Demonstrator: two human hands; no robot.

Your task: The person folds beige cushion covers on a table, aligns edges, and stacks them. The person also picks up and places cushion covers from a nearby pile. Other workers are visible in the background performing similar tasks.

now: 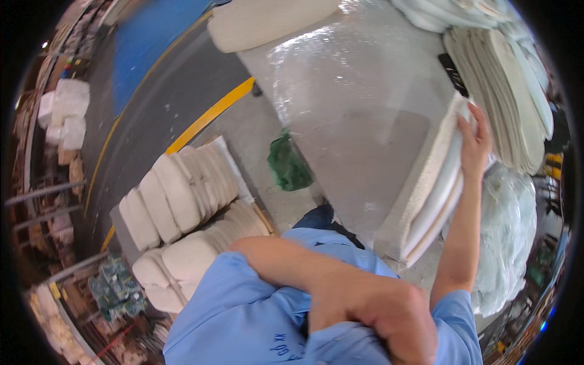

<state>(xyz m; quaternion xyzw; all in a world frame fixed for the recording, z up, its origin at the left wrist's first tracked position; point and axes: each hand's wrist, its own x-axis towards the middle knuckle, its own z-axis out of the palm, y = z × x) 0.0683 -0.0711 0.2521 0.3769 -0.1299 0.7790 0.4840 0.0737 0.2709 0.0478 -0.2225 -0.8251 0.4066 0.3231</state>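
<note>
The right hand (474, 143) is raised at the right side of the table (365, 121), its fingers closed over the top edge of a small stack of cream pads (435, 194) that stands on edge, leaning on the plastic-covered tabletop; the left hand (377, 316) lies near, folded across the blue shirt (243, 316) at the chest, clenched on the cloth and holding nothing else; further right, a larger pile of the same pads (505, 97) lies on the table, and a plastic bag (511, 231) bulges just beside the held stack; to the left, on the floor, more pads (182, 207) stand packed in rows; to handle the stack well, I judge the grip should pinch all layers together, keeping the edges flush so no pad slips out.
</note>
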